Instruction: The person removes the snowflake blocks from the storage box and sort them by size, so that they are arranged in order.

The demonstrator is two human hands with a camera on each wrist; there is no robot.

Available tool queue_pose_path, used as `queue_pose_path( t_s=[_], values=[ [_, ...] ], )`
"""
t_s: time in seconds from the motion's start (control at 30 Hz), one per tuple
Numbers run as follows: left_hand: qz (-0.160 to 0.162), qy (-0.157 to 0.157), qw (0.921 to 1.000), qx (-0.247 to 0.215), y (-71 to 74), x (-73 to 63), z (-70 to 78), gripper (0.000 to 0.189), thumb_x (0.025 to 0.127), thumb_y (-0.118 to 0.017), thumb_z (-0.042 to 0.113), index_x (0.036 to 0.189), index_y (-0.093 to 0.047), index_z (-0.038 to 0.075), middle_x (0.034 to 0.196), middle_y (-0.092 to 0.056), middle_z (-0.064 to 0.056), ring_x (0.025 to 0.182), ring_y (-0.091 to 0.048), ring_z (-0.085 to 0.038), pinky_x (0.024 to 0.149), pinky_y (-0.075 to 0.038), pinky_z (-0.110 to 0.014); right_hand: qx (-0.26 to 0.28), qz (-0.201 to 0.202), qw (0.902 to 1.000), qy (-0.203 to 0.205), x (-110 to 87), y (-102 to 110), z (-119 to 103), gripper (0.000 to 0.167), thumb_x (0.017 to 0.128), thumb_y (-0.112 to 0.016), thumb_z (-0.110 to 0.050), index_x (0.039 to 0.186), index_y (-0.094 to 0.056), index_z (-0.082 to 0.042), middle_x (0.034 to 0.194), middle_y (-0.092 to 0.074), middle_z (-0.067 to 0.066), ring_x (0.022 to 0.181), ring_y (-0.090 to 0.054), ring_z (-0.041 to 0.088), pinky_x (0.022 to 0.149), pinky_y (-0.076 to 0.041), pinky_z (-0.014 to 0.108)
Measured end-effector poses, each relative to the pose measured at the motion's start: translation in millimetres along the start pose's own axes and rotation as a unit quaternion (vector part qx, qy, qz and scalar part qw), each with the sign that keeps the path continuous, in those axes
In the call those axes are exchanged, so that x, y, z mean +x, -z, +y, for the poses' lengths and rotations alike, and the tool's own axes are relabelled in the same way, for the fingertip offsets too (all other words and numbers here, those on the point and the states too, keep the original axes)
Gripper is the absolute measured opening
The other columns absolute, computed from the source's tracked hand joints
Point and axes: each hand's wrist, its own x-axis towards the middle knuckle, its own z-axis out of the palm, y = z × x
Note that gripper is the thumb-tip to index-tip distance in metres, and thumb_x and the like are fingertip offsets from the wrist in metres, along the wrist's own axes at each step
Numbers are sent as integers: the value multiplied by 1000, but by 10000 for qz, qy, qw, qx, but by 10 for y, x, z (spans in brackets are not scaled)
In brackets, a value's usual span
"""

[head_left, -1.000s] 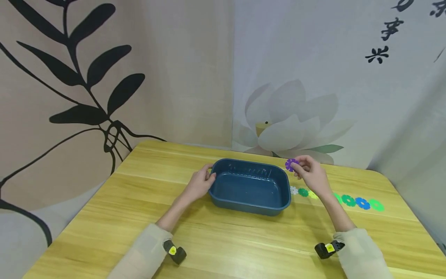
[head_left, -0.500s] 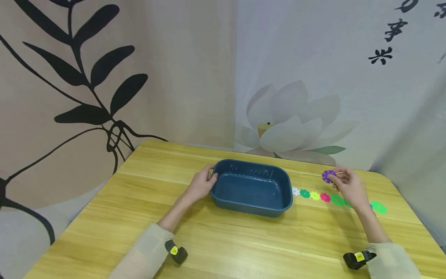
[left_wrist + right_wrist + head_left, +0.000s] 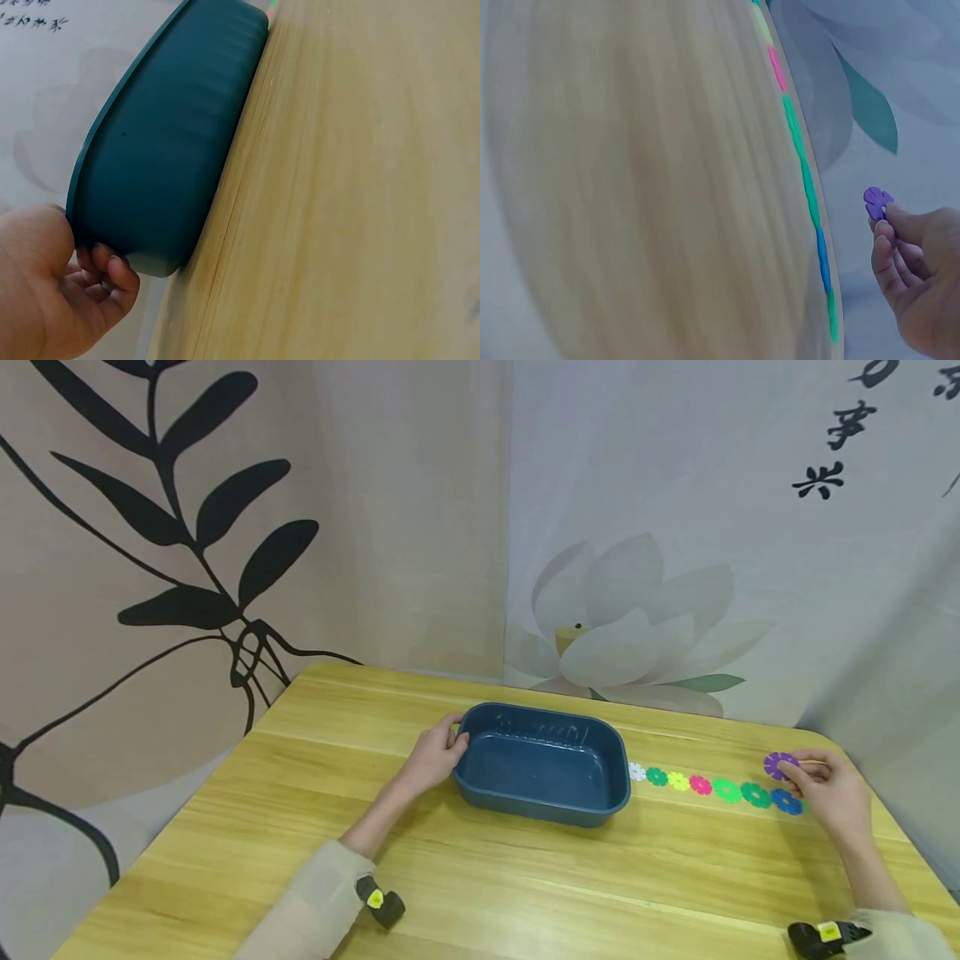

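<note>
A dark blue plastic basin stands on the table, and nothing shows inside it. My left hand grips its left end, thumb over the rim; in the left wrist view the fingers curl beneath that rim. Between thumb and fingertips, my right hand pinches a purple notched plastic disc above the right end of a row of similar discs. That row runs right from the basin: a white disc, a yellow one, a pink one, a blue one and several green ones. My right hand partly hides the last green disc.
The wooden table reaches back to a printed curtain with leaf and lotus patterns. The row of discs lies flat, right of the basin. A black wrist camera is strapped at each sleeve.
My right hand has carried the purple disc rightward from beside the basin to the row's far end, uncovering discs in the middle. My left hand keeps its hold on the basin.
</note>
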Motion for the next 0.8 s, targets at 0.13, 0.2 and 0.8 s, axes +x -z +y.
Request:
queue_pose_path(
  t_s=[0.13, 0.2, 0.8],
  values=[
    [25, -23, 10000, 16, -1, 1, -8, 41, 104, -52, 8, 141, -48, -9, 57, -37, 3, 48, -33, -11, 49, -30, -23, 187, 204, 9988, -412, -30, 121, 105, 29, 100, -64, -23, 110, -54, 3, 73, -58, -29, 59, -64, 1, 53, -53, 21],
    [43, -39, 10000, 17, -2, 2, -9, 42, 104, -53, 8, 141, -48, -10, 58, -37, 3, 49, -33, -10, 48, -30, -23, 70, 317, 9980, -541, -40, 163, 147, 31, 101, -62, -23, 112, -54, 5, 72, -56, -28, 58, -63, -1, 52, -52, 21],
    [44, -39, 10000, 13, -6, -5, 6, 40, 104, -52, 9, 140, -49, -8, 58, -39, 3, 49, -35, -11, 48, -30, -23, -679, 937, 9748, -1905, -89, 353, 393, 40, 103, -53, -7, 127, -41, 22, 53, -55, -3, 37, -52, 2, 40, -47, 24]
  ],
)
